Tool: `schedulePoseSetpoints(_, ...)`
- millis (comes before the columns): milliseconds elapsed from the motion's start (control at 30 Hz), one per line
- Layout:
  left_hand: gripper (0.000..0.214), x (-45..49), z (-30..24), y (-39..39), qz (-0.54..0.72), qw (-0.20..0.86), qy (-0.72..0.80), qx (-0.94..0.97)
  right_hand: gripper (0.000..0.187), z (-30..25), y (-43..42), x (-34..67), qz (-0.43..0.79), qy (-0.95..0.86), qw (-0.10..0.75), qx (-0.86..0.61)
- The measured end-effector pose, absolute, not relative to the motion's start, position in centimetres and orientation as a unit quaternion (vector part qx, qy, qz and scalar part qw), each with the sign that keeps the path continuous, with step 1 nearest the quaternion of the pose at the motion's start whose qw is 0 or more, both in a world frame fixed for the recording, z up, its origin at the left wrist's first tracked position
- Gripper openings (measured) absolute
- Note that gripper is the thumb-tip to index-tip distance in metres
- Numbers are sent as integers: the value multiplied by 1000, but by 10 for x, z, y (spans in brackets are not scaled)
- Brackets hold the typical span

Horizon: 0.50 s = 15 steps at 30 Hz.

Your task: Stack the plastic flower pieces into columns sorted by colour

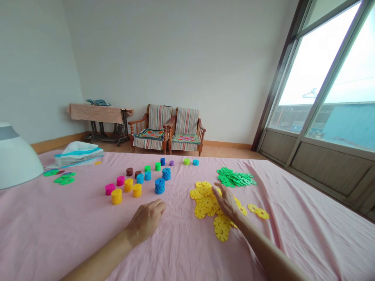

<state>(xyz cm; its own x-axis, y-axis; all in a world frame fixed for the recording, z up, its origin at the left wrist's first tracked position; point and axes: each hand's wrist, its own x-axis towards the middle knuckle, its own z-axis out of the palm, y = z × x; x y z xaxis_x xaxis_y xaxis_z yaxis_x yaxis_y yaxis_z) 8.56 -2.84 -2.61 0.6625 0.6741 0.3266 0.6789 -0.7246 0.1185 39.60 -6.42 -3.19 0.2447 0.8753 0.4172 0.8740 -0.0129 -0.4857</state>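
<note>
My right hand (227, 201) lies over a loose pile of flat yellow notched discs (205, 203), fingers stretched out and apart, touching the discs. Part of the pile is hidden under the palm. On the pink cloth, left of the pile, rests my left hand (146, 220) with its fingers curled together. What is inside them, if anything, is hidden. Just beyond it stand short stacks of discs: a blue stack (159, 186), a yellow stack (116, 196) and a magenta stack (110, 189), among several others. Two yellow discs (258, 211) lie apart to the right.
A heap of green discs (234, 177) spreads behind the yellow pile. Far left are a tissue box (79, 154), a few loose green discs (65, 178) and a white rounded object (17, 160). Two wooden armchairs (184, 128) stand beyond the table's pink cloth (175, 253).
</note>
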Motion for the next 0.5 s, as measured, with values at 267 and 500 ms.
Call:
schedulePoseSetpoints(267, 20, 85, -30, -25, -180, -2, -365, -913, 55, -50, -111, 486, -56, -527, 135, -837)
schedulePoseSetpoints(500, 22, 86, -28, -25, -173, -12, -373, -911, 59, -59, -119, 459, -11, -577, 127, -806)
